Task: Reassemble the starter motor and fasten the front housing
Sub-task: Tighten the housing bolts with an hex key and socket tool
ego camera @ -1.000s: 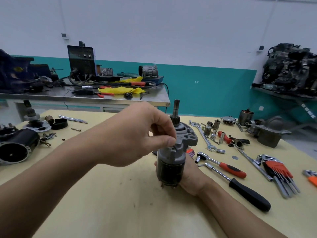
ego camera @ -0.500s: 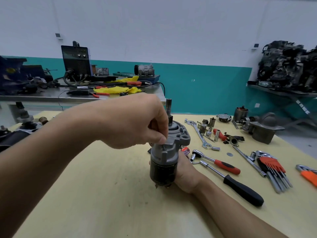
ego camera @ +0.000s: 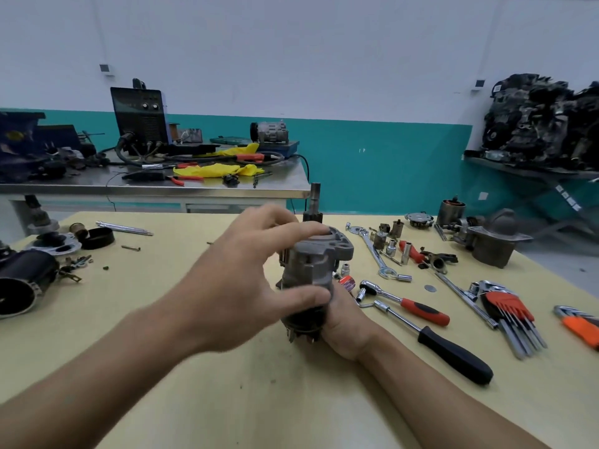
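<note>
The starter motor point(ego camera: 316, 270) stands upright on the yellow table point(ego camera: 227, 400), its grey front housing point(ego camera: 327, 252) on top and the geared shaft point(ego camera: 315, 202) sticking up. My right hand point(ego camera: 345, 322) grips the dark lower body from behind and to the right. My left hand point(ego camera: 246, 280) is spread in front of the motor and motion-blurred. Its index finger lies over the housing top and its thumb lies across the dark body. It hides the motor's left side.
Right of the motor lie a red-handled ratchet point(ego camera: 418, 307), a black-handled driver point(ego camera: 453, 354), a wrench point(ego camera: 376, 254), sockets and a hex key set point(ego camera: 509, 306). Another starter housing point(ego camera: 492, 241) sits at the far right. A black motor casing point(ego camera: 22, 283) lies at the left edge.
My left hand has stopped pinching at the housing's edge and has spread its fingers over the front of the motor. My right hand keeps its grip on the body.
</note>
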{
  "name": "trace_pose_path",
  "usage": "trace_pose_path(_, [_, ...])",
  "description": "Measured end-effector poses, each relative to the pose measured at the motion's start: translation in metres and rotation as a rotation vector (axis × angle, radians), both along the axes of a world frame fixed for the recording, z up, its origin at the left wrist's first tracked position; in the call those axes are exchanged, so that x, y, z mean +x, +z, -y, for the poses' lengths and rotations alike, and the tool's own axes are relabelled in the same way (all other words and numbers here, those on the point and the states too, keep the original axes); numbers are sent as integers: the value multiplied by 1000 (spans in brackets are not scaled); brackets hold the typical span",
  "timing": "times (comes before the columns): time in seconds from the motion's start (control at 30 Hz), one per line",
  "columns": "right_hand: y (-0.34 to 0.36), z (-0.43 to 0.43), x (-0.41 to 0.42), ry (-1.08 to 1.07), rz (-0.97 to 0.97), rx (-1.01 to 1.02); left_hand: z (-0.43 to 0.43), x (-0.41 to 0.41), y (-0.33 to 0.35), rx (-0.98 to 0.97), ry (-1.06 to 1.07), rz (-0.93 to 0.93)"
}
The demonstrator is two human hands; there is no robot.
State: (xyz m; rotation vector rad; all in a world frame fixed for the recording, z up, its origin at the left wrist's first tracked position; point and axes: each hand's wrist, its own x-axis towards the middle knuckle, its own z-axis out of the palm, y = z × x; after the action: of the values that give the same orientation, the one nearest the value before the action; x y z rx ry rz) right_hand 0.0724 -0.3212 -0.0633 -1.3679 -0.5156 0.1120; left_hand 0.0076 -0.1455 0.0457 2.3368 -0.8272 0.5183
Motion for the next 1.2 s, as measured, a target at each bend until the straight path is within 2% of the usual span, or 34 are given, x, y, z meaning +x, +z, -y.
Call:
trace_pose_path(0.1, [-3, -3, 0, -35, -68, 20, 12, -6, -37, -216, 141, 20])
trace_pose_path(0.23, [-7, -5, -1, -86, -42, 43, 33, -7, -72, -517, 205, -124])
trace_pose_path(0.33, [-7, -10, -6, -204, -24, 89, 48, -1, -87, -659, 197, -213])
trace_pose_path(0.47, [-11, -21, -12, -358, 44, 130, 53, 12, -90, -732, 150, -172])
trace_pose_path(0.57, [-13, -29, -21, -458, 53, 128, 34, 28, -86, -757, 56, -217])
trace_pose_path(0.77, [-17, -43, -31, -430, 44, 10, -10, 57, -83, -769, -77, -262])
trace_pose_path(0.97, [-13, -42, -24, -466, 193, -193, -28, 61, -97, -813, -117, -267])
trace_pose_path(1.1, [-6, -35, -24, -394, 166, -317, -28, 60, -95, -841, -129, -243])
trace_pose_path(1.2, [13, -6, -22, -267, 140, -577, -26, 59, -89, -857, -140, -259])
